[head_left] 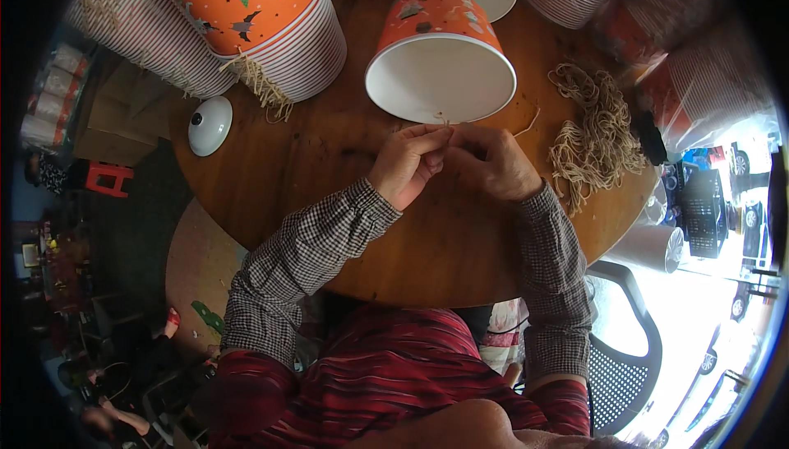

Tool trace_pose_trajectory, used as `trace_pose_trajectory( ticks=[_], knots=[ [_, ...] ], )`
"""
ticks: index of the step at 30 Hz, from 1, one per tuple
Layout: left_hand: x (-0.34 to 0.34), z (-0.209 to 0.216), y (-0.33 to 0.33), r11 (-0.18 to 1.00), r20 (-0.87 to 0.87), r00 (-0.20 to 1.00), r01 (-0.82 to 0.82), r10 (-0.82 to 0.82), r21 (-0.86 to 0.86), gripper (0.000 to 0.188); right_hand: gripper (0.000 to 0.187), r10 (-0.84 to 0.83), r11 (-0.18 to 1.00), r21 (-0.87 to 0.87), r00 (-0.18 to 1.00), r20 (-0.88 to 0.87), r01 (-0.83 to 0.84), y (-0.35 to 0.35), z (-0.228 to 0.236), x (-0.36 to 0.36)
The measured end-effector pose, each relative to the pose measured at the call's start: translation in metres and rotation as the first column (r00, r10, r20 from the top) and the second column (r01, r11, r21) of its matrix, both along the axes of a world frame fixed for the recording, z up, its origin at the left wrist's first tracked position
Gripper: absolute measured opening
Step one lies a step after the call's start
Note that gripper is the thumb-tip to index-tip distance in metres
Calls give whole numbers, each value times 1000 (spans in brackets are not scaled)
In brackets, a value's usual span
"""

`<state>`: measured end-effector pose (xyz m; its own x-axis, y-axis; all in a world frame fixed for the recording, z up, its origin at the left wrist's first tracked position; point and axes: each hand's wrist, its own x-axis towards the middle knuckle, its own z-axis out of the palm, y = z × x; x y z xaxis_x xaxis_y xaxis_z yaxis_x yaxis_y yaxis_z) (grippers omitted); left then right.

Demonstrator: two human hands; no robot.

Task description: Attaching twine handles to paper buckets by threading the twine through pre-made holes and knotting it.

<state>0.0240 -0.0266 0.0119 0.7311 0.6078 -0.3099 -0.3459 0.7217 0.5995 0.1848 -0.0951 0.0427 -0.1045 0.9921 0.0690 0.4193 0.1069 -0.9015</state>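
Observation:
An orange paper bucket [440, 83] with a white inside lies tipped on the table, its mouth toward me. At the near edge of its rim, a thin beige cord [528, 124] comes through, and its loose end sticks out to the right. My left hand [408, 163] pinches the cord between thumb and fingers just below the rim. Touching it, my right hand [496, 163] is closed with its fingertips on the same cord. The exact crossing of the cord between the fingertips is hidden.
A heap of beige cords [596, 136] lies on the right of the round wooden table [411, 256]. Nested bucket stacks [304, 46] stand at the left, with a white lid [211, 127] beside them. Plastic-wrapped buckets [707, 87] are at the right; a chair [629, 326] stands nearby.

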Motion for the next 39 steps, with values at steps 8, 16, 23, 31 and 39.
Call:
trace_pose_trajectory(
  ticks=[8,16,23,31,39],
  knots=[
    [-5,10,11,998,-24,999,-45,44,-42,14,6,197,978,-42,974,-110,-203,-6,11,-9],
    [-14,20,23,999,118,993,-17,12,40,15,8,450,866,-85,842,-297,-492,-10,22,-10],
    [-19,37,23,978,225,970,42,-88,202,14,14,496,751,-315,811,-309,-579,-10,29,-1],
    [-28,28,38,996,378,924,27,-57,83,14,19,319,876,-357,945,-79,-325,-4,26,-2],
    [-26,24,33,991,552,828,133,-99,-21,13,23,235,828,-487,961,-148,-278,1,14,-4]
  ],
)
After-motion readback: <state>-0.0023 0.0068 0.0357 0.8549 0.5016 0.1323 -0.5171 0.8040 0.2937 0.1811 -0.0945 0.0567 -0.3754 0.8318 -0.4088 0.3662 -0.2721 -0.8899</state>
